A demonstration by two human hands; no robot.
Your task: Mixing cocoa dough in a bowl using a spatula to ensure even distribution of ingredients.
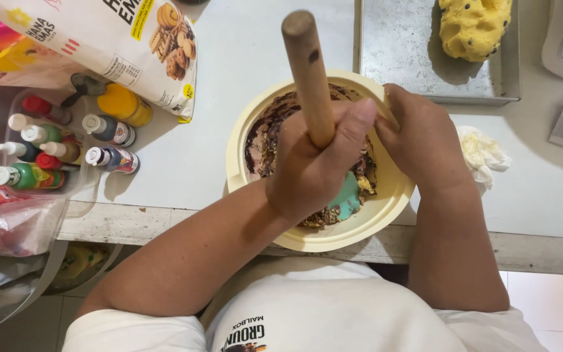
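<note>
At the table's near edge, a person's left hand is clamping its fingers around one wooden pestle, standing it nearly upright in one cream bowl of brown, yellow and teal dough. Beside it, the right hand is gripping the bowl's far rim, fingers curled. Farther left, about nine small colouring bottles are lying under one biscuit bag. Beyond, one metal tray is holding one yellow dough lump.

Left hand fisted, thumb up; right hand curled, knuckles up, forearms converging.
</note>
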